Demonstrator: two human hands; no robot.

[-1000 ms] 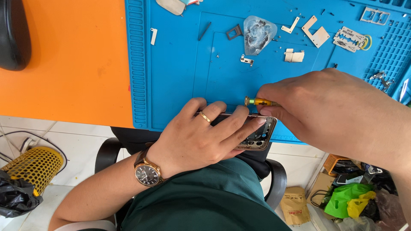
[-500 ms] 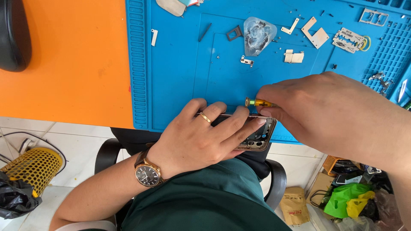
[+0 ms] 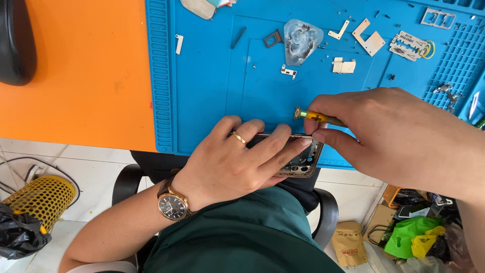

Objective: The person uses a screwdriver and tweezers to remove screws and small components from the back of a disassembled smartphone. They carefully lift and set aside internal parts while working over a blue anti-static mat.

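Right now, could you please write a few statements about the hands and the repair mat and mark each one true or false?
1. The left hand grips an opened phone at the mat's near edge. True.
2. The right hand holds a pair of scissors. False: it pinches a small yellow screwdriver.
3. The blue mat lies on an orange table. True.
4. The left wrist is bare. False: it wears a wristwatch.

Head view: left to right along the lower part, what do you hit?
Black bag → yellow mesh basket → wristwatch → left hand → opened phone → right hand, pinching a yellow screwdriver; green bag lies on the floor below it.
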